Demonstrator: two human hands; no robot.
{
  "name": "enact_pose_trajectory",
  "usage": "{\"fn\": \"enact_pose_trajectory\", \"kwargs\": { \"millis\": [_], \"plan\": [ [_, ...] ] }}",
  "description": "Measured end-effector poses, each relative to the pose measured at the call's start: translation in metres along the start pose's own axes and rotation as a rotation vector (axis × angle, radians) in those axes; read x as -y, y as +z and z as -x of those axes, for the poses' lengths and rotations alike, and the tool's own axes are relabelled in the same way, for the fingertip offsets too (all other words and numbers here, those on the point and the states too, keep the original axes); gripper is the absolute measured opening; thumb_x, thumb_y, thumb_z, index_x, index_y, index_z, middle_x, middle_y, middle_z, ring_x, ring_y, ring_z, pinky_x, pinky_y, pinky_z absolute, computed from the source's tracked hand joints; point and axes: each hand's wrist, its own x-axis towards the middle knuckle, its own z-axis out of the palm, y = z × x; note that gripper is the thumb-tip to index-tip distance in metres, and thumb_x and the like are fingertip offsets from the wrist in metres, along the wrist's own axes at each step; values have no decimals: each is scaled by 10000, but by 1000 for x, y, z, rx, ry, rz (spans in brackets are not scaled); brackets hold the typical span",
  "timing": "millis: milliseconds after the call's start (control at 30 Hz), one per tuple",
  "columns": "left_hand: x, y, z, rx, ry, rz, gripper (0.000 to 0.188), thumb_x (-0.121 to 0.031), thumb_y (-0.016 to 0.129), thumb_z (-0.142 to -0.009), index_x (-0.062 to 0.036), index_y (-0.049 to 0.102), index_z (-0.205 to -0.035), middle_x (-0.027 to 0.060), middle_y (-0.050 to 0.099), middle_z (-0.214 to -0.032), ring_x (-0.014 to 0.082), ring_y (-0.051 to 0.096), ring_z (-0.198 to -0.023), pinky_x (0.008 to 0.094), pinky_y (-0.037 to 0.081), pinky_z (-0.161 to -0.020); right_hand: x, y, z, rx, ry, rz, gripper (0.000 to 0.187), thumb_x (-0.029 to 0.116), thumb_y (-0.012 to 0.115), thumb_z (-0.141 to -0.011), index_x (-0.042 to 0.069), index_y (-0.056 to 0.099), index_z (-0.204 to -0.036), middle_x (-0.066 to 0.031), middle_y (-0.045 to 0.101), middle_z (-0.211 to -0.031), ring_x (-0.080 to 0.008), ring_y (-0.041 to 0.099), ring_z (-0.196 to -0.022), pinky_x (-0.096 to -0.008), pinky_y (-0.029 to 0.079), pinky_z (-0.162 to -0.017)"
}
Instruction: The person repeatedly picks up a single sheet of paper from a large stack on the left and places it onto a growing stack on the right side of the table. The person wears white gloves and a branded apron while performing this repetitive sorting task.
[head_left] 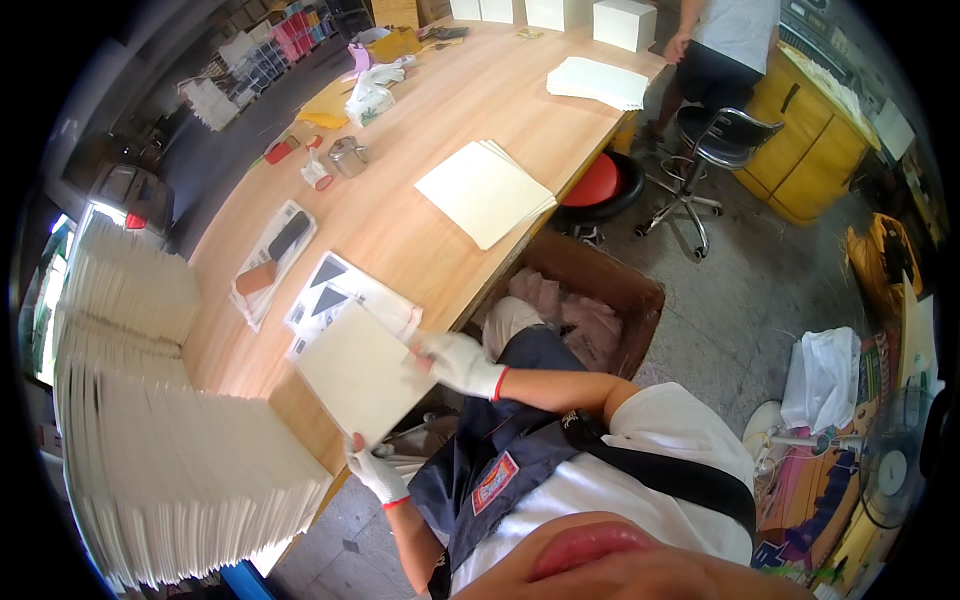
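A cream rectangular paper piece [358, 372], either a sheet or a thin booklet, is tilted over the near table edge. My left hand [376, 474], in a white glove with a red cuff, pinches its lower corner. At its right edge is my right hand [462, 366], gloved the same way; motion smears its fingers, so their grip is unclear. Partly under the paper lie white printed sheets [335, 285] with dark shapes. Farther along the table rests a small fanned pile of cream sheets [485, 192].
Tall stacks of paper [190, 470] stand at the left. On the table [400, 235] are a metal cup [348, 157], a dark phone-like object [290, 232] and another paper pile [597, 83]. A brown box [635, 305] sits beside my legs. Another person [735, 45] stands near a wheeled chair [725, 140].
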Motion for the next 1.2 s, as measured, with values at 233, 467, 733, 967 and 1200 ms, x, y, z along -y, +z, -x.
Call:
{"fn": "enact_pose_trajectory", "kwargs": {
  "millis": [233, 467, 733, 967, 1200],
  "plan": [
    [-109, 51, 3, 354, 342, -255, 287, -272, 529, -919, 6, 567, -980, 4, 570, -771, 76, 488, -603, 213, 399, -534, 21, -14, -7, 479, 700, -777, 369, 448, 514, -899, 96, 600, -969, -13, 561, -649, -99, 513, -529, -259, 403, -462],
    [-241, 37, 57, 468, 807, -873, 245, -246, 613, -835, -20, 544, -899, 143, 502, -680, 309, 533, -632, 357, 433, -587, 84, -37, -40, 448, 548, -1203, 288, 371, 512, -930, 86, 538, -959, 7, 543, -768, -112, 507, -589, -262, 388, -467],
    [-397, -22, 77, -91, 1318, -336, 311, -206, 656, -780, -38, 596, -1035, 91, 598, -819, 192, 577, -695, 333, 446, -641, 303, -4, -166, 530, -193, -992, 247, 317, 524, -925, 70, 544, -921, 13, 494, -714, -89, 469, -591, -233, 379, -492],
    [-532, -158, 16, -646, 994, -1001, 312, -252, 558, -877, -33, 633, -1087, 87, 620, -947, 158, 556, -969, 265, 420, -849, 459, 75, -231, 803, -362, -796, 247, 333, 557, -904, 98, 589, -836, 31, 522, -658, -75, 450, -532, -214, 344, -469],
    [-437, -198, 15, -235, 986, -14, 451, -181, 501, -876, -107, 461, -1319, 23, 533, -1254, 175, 542, -1050, 285, 445, -841, 412, 93, -217, 780, -369, -775, 203, 283, 532, -920, 93, 580, -867, 32, 565, -675, -86, 503, -510, -238, 398, -422]
  ]
}}
